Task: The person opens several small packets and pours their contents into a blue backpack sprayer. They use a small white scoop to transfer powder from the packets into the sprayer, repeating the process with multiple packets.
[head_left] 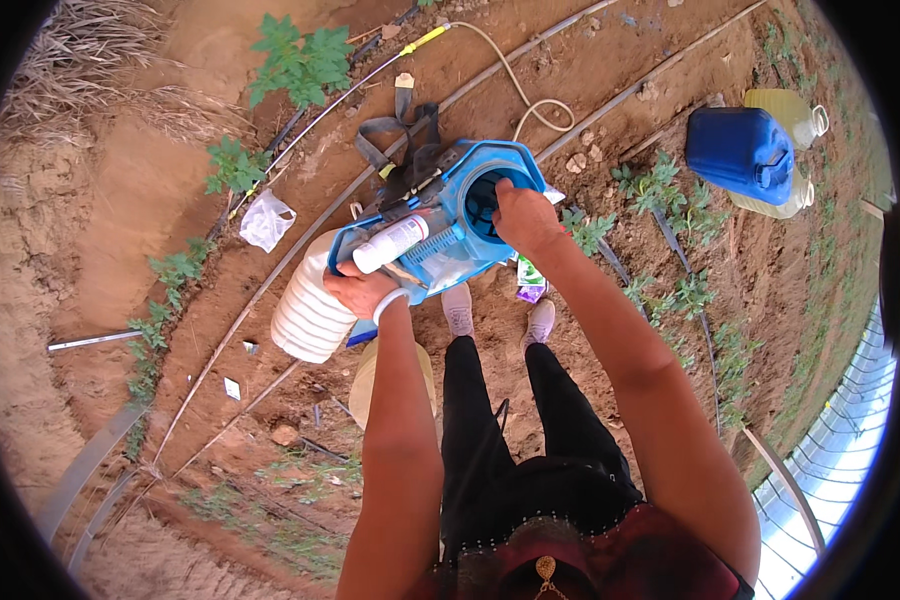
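Note:
In front of me is a blue backpack sprayer (pixel 440 262) with a wide round filler opening on its right side. My left hand (pixel 365 290) is closed round its lower left edge. A white bottle (pixel 392 243) lies on the blue top, just above that hand. At the opening's right rim, my right hand (pixel 528 218) is closed with its fingers reaching inside; the fingertips and anything they hold are hidden. A white ribbed tank (pixel 315 310) adjoins the blue part at lower left. Black straps (pixel 402 150) trail from the far side.
Blue (pixel 735 150) and yellowish jugs (pixel 798 115) stand at right. A spray wand (pixel 425 40) with a pale hose lies at the back. Green plants (pixel 300 65), pipes, a white plastic bag (pixel 267 220), small packets (pixel 531 280) and a pale bucket (pixel 375 375) are on the soil.

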The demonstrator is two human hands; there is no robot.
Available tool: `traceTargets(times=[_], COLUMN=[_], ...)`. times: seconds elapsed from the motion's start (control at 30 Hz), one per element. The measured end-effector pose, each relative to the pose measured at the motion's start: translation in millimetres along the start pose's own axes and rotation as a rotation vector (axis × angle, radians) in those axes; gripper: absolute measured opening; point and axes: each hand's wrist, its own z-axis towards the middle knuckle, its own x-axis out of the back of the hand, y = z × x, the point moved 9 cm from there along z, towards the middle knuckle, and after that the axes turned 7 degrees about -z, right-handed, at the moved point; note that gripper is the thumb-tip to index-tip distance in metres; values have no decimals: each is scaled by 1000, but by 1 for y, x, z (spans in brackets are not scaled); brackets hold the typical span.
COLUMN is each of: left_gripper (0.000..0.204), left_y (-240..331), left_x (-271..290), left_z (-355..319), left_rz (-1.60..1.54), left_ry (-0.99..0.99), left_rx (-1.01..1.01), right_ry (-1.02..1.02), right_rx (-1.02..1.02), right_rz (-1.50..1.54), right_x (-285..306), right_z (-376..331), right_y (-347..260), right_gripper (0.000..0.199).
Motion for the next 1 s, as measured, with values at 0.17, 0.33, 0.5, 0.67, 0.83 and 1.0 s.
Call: traceTargets(times=[0.17,0.33,0.5,0.67,0.83,1.0], left_gripper=[45,44,44,45,41,43], left_y=[3,1,-2,1,-1,3], left_x=[-6,-4,-7,-5,-6,-3], left_z=[-2,0,2,1,2,1], left_rz=[-28,-54,-59,-62,6,-13], left_ry=[-22,-4,17,25,52,45], left_rx=[-49,-55,-54,-72,-85,-73], right_ry=[207,192,193,210,210,366], right_rx=[76,95,36,20,65,81], right_rz=[-46,-2,-4,87,105,121], right_x=[30,35,43,47,55,63], right_z=[-13,-21,-25,-33,-44,-69], right_y=[16,17,17,14,-1,4], right_gripper=[23,23,18,16,15,14])
